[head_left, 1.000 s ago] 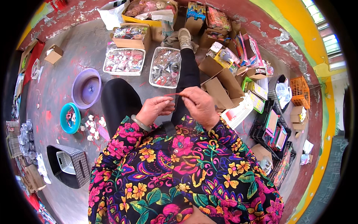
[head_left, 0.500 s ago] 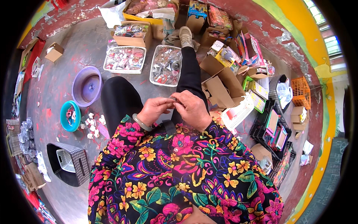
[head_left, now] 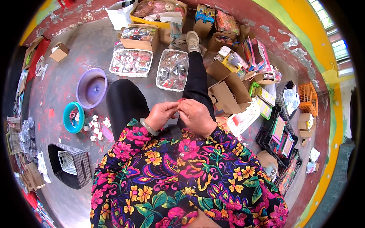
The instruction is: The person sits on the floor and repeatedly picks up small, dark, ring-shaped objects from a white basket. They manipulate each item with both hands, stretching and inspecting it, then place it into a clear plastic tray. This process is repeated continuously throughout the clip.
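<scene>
Head view: a small red piece (head_left: 181, 100) shows at the meeting fingertips of a person's two bare hands, in front of a floral jacket (head_left: 182, 163). The right hand (head_left: 198, 118) is nearly closed, its thumb against the curled forefinger, with the red piece at its tips. The left hand (head_left: 159, 115) is likewise drawn into a pinch, its fingertips against those of the right; whether it also grips the piece cannot be told. A pale bangle (head_left: 146, 126) circles the left wrist. Beyond the hands, the left leg (head_left: 125, 100) is bent at the knee, while the right leg (head_left: 197, 78) extends forward to a beige shoe (head_left: 193, 41). Left of this shin, two white baskets (head_left: 131, 75) stand side by side, filled with small packaged goods. Left of the bent knee is a purple basin (head_left: 89, 93), and just beside it a smaller teal basin (head_left: 69, 125) containing small items; white pieces (head_left: 95, 125) lie scattered nearby on the grey floor (head_left: 45, 121). Toward the lower left, a checked bin (head_left: 83, 167) holds a white container (head_left: 67, 162). To the right are an open carton (head_left: 223, 97) and, farther out, an orange crate (head_left: 308, 98).
</scene>
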A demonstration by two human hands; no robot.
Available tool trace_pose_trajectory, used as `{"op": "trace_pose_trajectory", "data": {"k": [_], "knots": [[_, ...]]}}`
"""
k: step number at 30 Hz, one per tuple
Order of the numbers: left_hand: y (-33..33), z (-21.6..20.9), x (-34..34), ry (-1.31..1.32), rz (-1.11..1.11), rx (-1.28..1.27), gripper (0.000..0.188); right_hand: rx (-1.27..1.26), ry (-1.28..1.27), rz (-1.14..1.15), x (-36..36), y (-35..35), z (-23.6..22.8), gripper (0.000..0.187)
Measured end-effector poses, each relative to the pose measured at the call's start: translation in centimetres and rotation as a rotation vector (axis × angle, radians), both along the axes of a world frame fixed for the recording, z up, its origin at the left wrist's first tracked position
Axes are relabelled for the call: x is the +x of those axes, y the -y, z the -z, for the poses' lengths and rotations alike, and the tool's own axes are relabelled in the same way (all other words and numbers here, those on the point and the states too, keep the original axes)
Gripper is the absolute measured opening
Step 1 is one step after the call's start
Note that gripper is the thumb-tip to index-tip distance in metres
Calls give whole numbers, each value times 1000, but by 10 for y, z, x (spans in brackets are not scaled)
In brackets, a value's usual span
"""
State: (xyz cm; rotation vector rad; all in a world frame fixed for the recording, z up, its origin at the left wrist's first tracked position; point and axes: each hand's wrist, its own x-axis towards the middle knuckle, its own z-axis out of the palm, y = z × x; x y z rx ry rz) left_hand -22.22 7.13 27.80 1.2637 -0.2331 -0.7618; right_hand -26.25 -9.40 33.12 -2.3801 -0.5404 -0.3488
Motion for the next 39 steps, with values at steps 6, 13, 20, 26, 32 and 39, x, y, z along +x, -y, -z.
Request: {"op": "trace_pose_trajectory", "data": {"k": [6,13,20,26,32,39], "knots": [[1,-3,1,26,24,83,23,-86,-3,97,0,4,-8,10],[6,-3,-2,51,-34,-42,22,-17,-83,108,-2,3,1,14],[9,8,-1,183,-94,-34,18,46,-271,135,2,6,3,14],[6,3,4,461,-43,181,19,57,-208,88,3,12,7,12],[9,-5,2,350,-52,61,38,-20,-277,115,1,11,6,22],[12,-2,4,753,-140,382,38,-102,-363,40,0,9,9,35]]}}
